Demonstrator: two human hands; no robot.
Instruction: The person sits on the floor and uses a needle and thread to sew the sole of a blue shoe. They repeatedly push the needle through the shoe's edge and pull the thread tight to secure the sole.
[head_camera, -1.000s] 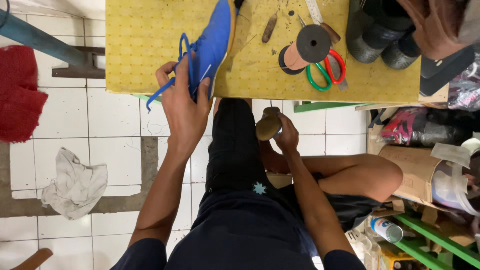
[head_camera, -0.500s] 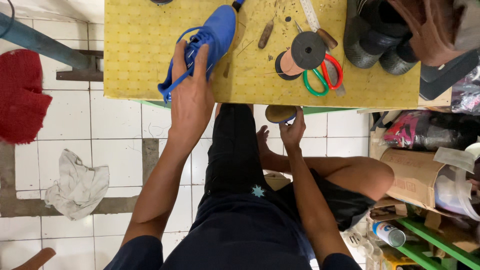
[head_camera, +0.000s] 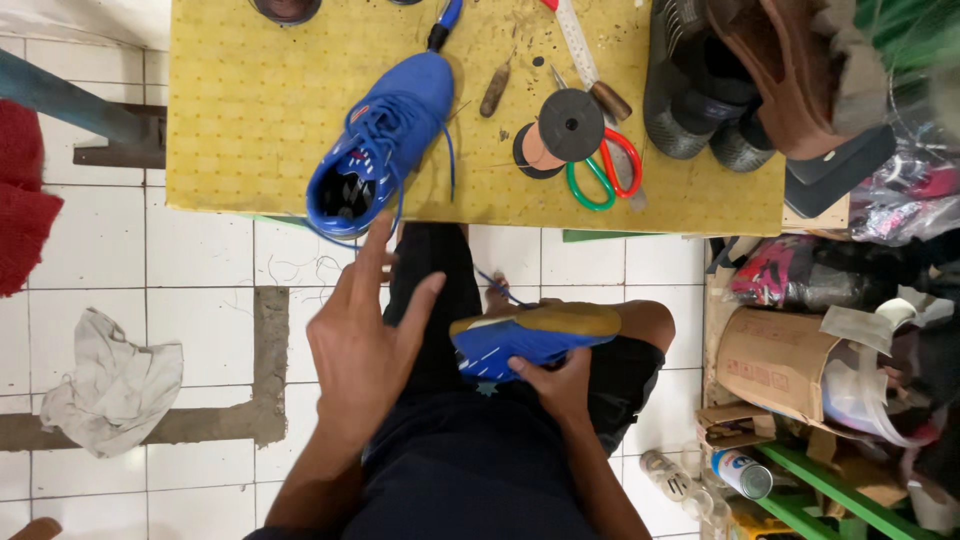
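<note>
The scene is seen from a single camera worn on the head, aimed almost straight down over the lap. The yellow table (head_camera: 260, 120) is placed across the top of the frame, the white tiled floor (head_camera: 200, 290) at the left, and cluttered boxes (head_camera: 775, 360) at the right edge. The left hand (head_camera: 365, 345) and the right hand (head_camera: 560, 385) are caught close, in the lower centre, with the forearms cut by the bottom edge. No second view is provided, so nothing is shared.

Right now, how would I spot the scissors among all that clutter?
Look at the yellow table, to the right of the blue shoe. Beside the black thread spool lie the scissors, the only tool with one red and one green handle loop.
</note>
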